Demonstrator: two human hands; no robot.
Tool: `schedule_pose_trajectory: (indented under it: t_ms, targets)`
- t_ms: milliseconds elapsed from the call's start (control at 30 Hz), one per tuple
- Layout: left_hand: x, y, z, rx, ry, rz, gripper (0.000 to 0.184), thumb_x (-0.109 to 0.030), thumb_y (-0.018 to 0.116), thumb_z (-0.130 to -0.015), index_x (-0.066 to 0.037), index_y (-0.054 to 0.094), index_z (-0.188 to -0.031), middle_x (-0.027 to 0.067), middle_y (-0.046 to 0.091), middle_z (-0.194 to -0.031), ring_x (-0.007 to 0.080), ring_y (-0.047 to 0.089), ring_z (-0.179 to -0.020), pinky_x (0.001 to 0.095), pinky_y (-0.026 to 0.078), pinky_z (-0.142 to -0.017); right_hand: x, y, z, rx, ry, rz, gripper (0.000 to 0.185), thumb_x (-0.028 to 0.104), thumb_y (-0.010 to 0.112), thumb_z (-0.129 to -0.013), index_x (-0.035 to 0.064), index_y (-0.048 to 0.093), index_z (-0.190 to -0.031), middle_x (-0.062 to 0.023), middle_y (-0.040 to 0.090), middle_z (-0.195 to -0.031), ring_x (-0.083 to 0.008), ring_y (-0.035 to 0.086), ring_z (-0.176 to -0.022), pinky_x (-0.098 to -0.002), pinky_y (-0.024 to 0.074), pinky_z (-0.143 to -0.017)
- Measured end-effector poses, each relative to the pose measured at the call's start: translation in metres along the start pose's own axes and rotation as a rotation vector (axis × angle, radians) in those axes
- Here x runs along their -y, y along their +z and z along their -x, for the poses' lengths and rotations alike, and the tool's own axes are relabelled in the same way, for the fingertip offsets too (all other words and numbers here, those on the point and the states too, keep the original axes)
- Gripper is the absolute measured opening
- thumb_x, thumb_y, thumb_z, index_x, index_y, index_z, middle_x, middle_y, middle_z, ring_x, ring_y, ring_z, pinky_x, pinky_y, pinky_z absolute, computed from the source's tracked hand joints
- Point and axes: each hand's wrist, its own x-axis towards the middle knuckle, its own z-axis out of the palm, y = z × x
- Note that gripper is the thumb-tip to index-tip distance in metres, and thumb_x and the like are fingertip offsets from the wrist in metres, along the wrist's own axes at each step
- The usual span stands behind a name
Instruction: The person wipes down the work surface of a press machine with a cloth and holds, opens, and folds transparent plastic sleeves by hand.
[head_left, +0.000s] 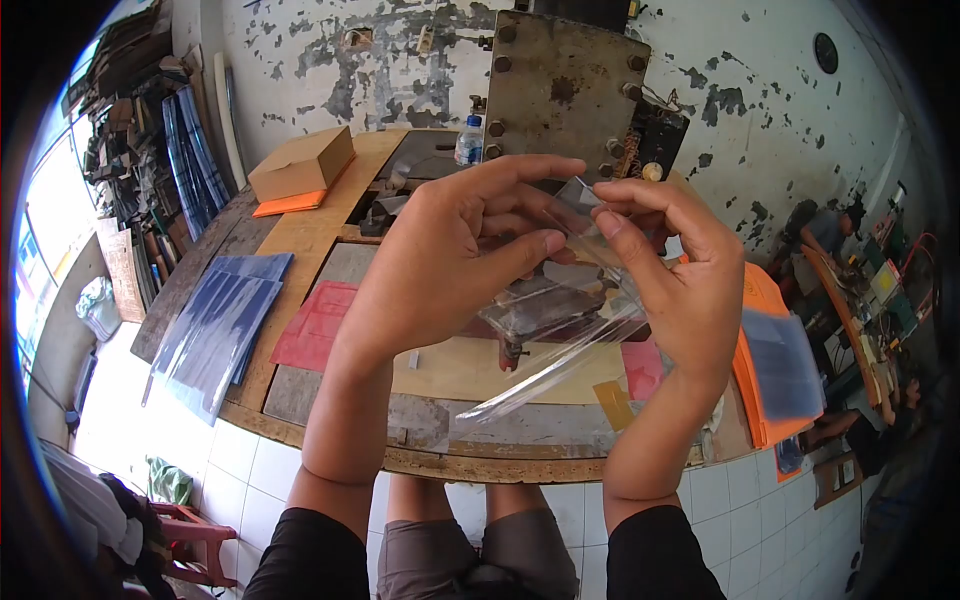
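A clear plastic sheet [560, 372] hangs tilted in front of me, its glossy lower edge slanting down to the left. My right hand [675, 260] pinches its upper part between thumb and fingers. On the other side, my left hand [450, 245] has its thumb and curled fingers about the sheet, with the index finger stretched toward the top corner. The two hands' fingertips almost meet there. Below and behind them is a metal press [565, 85] with a dark plate under it. Some of the sheet is hidden behind my right hand.
Blue-tinted plastic covers [215, 320] lie at the left, near a red sheet [312, 325]. A cardboard box [300, 165] rests on orange material behind them. Orange covers [765, 300] with clear plastic are at the right. A bottle [469, 142] stands beside the press. Another person [835, 228] sits far right.
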Motion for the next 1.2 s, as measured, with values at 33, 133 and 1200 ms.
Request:
schedule_pose_trajectory:
  t_ms: [33, 133, 1200]
  targets:
    - [0.000, 0.000, 0.000, 0.000, -0.003, 0.008, 0.054, 0.006, 0.068, -0.103, 0.002, 0.056, -0.156, 0.0138, 0.078, -0.121, 0.0179, 0.077, -0.111, 0.0275, 0.059, -0.086, 0.000, 0.000, 0.000, 0.000, -0.002, 0.003, 0.019, -0.001, 0.079, -0.097, 0.0017, 0.080, -0.116, -0.0060, 0.080, -0.107, -0.0121, 0.072, -0.089, -0.0275, 0.0591, -0.078]
    - [0.001, 0.000, -0.001, 0.000, -0.007, 0.004, 0.055, 0.007, 0.068, -0.102, 0.003, 0.056, -0.155, 0.0142, 0.078, -0.120, 0.0182, 0.077, -0.111, 0.0281, 0.059, -0.087, 0.001, 0.000, 0.000, -0.001, 0.007, -0.005, 0.019, -0.002, 0.079, -0.097, 0.0016, 0.080, -0.116, -0.0060, 0.080, -0.107, -0.0118, 0.072, -0.089, -0.0273, 0.0591, -0.078]
    - [0.015, -0.017, -0.016, -0.416, 0.107, -0.038, 0.031, -0.022, 0.075, -0.108, 0.006, 0.075, -0.122, 0.0112, 0.084, -0.102, 0.0171, 0.082, -0.086, 0.0240, 0.055, -0.068, -0.020, -0.004, -0.008, -0.072, 0.105, -0.265, 0.035, 0.010, 0.083, -0.097, 0.0015, 0.075, -0.130, -0.0043, 0.078, -0.105, -0.0089, 0.068, -0.092, -0.0267, 0.0546, -0.086]
